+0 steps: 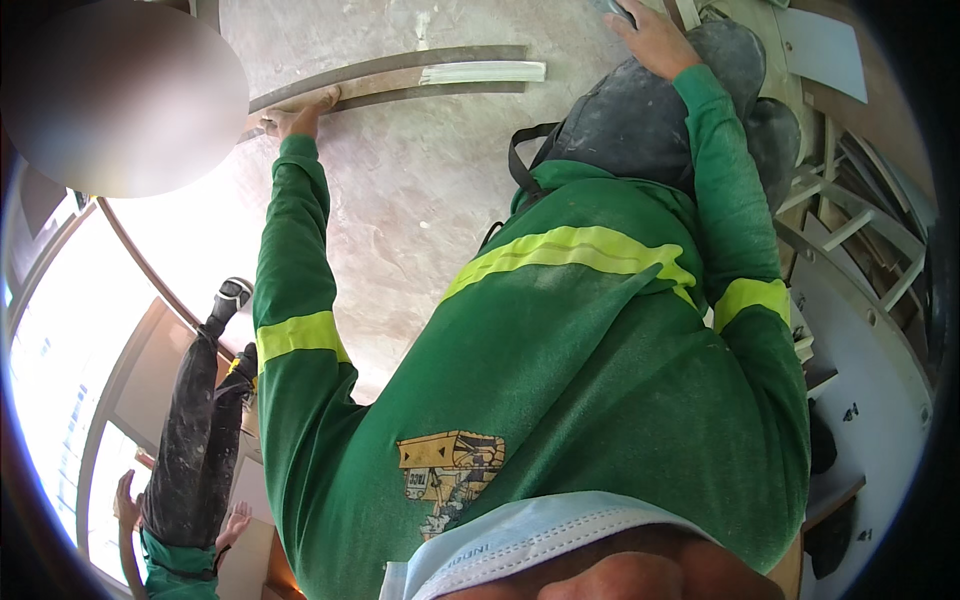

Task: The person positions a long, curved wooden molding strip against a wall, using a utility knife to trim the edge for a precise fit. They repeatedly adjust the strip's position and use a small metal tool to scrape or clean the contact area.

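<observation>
My left hand [297,118] is closed across a long flat strip [385,82] on the pale floor, thumb and fingertips at its two edges. The strip has a brown middle, dark bands along both sides and a white section [483,72] at its right end. Up at the top edge, my right hand [652,42] rests by my dusty dark-trousered knees [640,120]. Its fingers close on a grey object [618,12], mostly cut off by the frame, so I cannot tell its kind.
At the lower left another person in dark trousers [185,440] and a green top is near a bright window [60,400]. Pale frames [850,230] and leaning panels [870,350] line the right side. A white sheet [825,52] lies at upper right. A round blur covers the upper left.
</observation>
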### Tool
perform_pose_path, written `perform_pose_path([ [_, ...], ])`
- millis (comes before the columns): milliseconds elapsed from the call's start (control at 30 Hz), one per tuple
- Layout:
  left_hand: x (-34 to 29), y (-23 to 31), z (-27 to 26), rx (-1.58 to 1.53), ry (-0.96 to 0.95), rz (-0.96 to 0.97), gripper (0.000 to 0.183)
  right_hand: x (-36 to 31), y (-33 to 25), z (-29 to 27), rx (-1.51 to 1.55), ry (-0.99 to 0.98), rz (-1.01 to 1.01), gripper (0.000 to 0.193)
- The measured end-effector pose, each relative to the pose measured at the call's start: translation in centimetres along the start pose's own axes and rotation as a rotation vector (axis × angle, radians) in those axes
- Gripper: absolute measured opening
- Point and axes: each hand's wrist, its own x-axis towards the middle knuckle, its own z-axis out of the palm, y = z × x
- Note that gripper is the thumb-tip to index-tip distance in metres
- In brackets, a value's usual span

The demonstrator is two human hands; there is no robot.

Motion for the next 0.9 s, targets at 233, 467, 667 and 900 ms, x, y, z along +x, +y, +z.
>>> perform_pose_path([
  [233, 0.0, 0.2, 0.0, 0.001, -0.005, 0.002, 0.167, 0.2, 0.9, 0.5, -0.092, -0.011, -0.017, 0.053],
  [467, 0.7, -1.0, 0.5, -0.025, 0.049, 0.058, 0.165, 0.3, 1.6, 1.6, -0.174, -0.123, -0.135, 0.059],
  [667, 0.6, -0.6, 0.2, 0.023, 0.018, 0.021, 0.165, 0.2, 1.3, 2.2, -0.234, -0.143, -0.152, 0.064],
  [900, 0.0, -0.5, 0.1, 0.021, 0.032, 0.035, 0.161, 0.4, 0.7, 1.4, -0.129, -0.157, -0.105, 0.059],
])
